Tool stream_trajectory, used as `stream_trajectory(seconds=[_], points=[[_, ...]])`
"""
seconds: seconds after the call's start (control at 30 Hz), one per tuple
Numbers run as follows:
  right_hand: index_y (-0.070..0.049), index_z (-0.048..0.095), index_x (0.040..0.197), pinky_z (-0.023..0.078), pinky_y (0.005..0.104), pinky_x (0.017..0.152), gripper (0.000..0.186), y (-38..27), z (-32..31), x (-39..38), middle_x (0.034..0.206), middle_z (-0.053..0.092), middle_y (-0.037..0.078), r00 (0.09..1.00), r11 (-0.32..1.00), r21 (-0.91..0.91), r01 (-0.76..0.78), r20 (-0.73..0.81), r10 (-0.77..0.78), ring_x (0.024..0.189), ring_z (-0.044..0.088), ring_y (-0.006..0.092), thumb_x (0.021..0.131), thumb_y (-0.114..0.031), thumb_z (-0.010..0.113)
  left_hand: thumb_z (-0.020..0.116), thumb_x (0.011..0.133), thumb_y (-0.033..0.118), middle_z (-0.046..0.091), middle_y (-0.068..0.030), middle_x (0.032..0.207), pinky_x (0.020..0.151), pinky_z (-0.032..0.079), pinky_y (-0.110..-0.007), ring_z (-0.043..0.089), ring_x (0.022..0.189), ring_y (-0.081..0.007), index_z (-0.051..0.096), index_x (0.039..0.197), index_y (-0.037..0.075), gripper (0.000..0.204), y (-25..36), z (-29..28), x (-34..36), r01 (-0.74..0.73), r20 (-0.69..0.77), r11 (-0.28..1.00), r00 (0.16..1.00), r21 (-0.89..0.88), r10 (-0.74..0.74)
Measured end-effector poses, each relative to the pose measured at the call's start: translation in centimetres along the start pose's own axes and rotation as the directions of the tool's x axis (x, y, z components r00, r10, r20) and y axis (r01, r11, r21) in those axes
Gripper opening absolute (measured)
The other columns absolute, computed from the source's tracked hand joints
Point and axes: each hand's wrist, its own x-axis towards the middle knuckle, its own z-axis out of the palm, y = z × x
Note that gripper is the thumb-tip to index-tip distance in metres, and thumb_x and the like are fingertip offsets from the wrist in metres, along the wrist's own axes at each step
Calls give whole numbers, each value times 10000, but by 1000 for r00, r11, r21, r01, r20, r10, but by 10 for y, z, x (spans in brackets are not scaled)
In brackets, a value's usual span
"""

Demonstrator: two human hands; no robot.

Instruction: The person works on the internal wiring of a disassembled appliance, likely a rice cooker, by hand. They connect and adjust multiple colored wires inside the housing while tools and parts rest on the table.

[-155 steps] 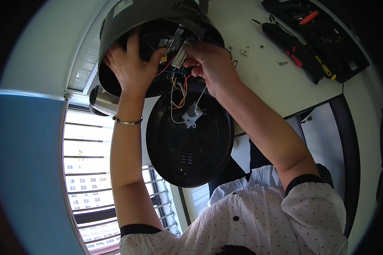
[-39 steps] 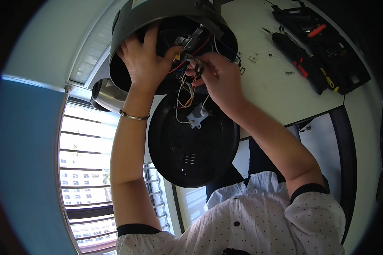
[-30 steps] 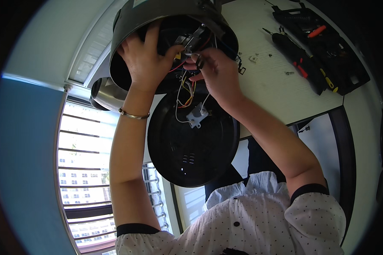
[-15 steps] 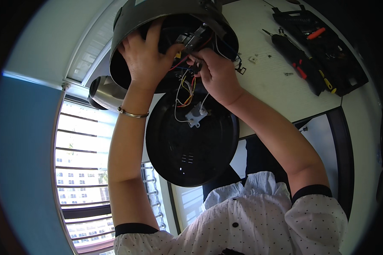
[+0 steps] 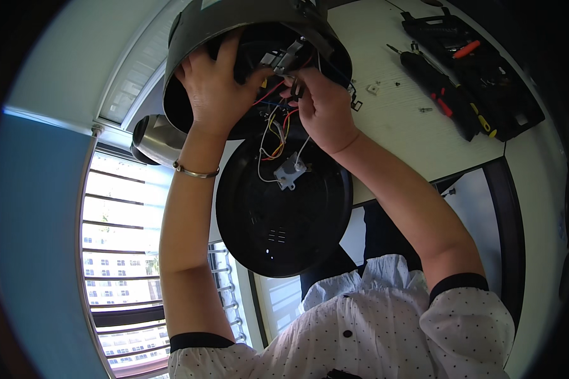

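Note:
A round, dark appliance housing [image 5: 250, 18] lies with its open underside toward me. My left hand [image 5: 216, 91] reaches inside it, fingers spread against the inner wall and thumb near a metal bracket [image 5: 284, 59]. Beside that bracket, the fingers of my right hand [image 5: 327, 110] pinch a small black part [image 5: 296, 90]; its exact kind is unclear. Red, yellow and white wires [image 5: 273, 136] run down from the housing. They lead to a grey metal plate [image 5: 289, 172] on the black round base cover [image 5: 278, 218], which sits below the opening.
To the right on the white table [image 5: 385, 132] lie a black-handled screwdriver [image 5: 423, 79], an open black tool case [image 5: 496, 82] with a red-handled tool [image 5: 466, 49], and several small loose parts [image 5: 373, 89]. A shiny metal vessel [image 5: 161, 139] stands left, by the barred window [image 5: 117, 252].
My right hand has turned slightly and shifted a little at the bracket, the small black part still in its fingers. My left hand stays in place.

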Motion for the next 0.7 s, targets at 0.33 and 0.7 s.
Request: stream_trajectory(seconds=[0.33, 0.7], points=[[18, 540, 959, 567, 254, 598, 80, -3, 6, 3, 860, 653, 112, 979, 950, 281, -136, -109, 172, 745, 680, 197, 891, -20, 519, 792, 540, 518, 448, -217, 1148, 899, 339, -505, 428, 1077, -402, 468, 1300, 204, 884, 6, -6, 2, 54, 104, 999, 993, -1, -53], [48, 581, 981, 551, 215, 616, 163, -10, 4, 9, 806, 667, 107, 942, 941, 270, -205, -207, 265, 698, 672, 146, 833, -9, 617, 783, 515, 545, 430, -214, 1155, 878, 350, -527, 412, 1079, -425, 504, 1253, 229, 850, 5, 4, 0, 66, 28, 998, 997, 4, -66]])
